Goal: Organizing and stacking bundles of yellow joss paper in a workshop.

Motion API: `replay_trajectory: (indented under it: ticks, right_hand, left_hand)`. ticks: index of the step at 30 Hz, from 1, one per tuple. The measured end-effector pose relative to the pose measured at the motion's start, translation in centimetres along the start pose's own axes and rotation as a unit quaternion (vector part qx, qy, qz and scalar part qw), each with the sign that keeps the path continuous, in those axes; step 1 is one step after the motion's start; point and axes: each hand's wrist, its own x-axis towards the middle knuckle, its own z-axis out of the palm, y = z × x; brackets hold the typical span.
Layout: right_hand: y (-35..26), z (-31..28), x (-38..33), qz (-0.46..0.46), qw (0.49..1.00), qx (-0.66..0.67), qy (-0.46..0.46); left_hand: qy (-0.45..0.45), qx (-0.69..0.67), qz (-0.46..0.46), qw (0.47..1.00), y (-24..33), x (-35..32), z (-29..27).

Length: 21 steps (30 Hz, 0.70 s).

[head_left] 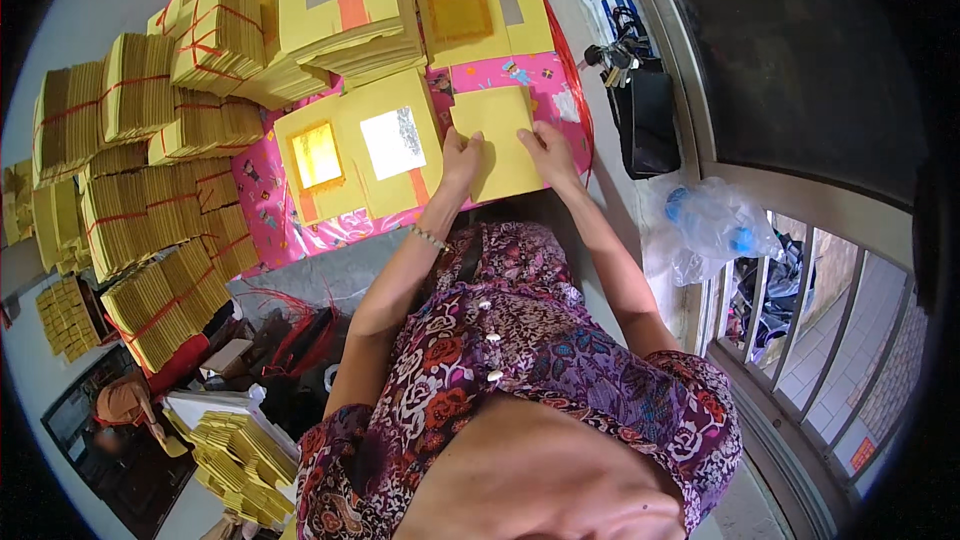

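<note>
Between my two hands is a plain yellow piece of joss paper [508,125], at the near edge of the pink table. The fingers of my left hand [460,158] pinch its left side. On the right edge, my right hand [550,152] grips it with the thumb on top. Whether it is one sheet or a thin stack, I cannot tell. Just left lie joss papers with a gold foil square [316,156] and a silver foil square [396,143], each with an orange-red mark below. A beaded bracelet circles my left wrist.
A tall joss paper stack [345,0] stands behind, with more sheets [462,15] to its right. Bundles tied with red string [145,202] pile up on the left. Keys [625,52], a black bag [643,120] and clear plastic bags [712,225] are at right. Another person [128,405] is at lower left.
</note>
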Motion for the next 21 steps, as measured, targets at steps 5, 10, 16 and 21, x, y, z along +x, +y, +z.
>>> replay_trajectory:
  ticks: [5,10,16,21]
  right_hand:
    - [0.8,1.2,1.5,-0.022,0.983,-0.16,0.081]
    - [0.4,1.3,0.8,-0.047,0.951,-0.289,0.102]
    - [0.7,1.3,0.4,-0.214,0.877,-0.426,0.06]
    - [3.0,1.1,1.2,-0.179,0.899,-0.399,0.016]
  left_hand:
    - [0.039,0.144,-0.027,0.988,-1.7,3.9,0.5]
    - [0.055,0.179,-0.016,0.982,-3.9,5.3,1.0]
    - [0.062,0.273,-0.034,0.959,-2.6,4.5,1.4]
    - [0.055,0.302,-0.002,0.952,-2.5,4.3,1.5]
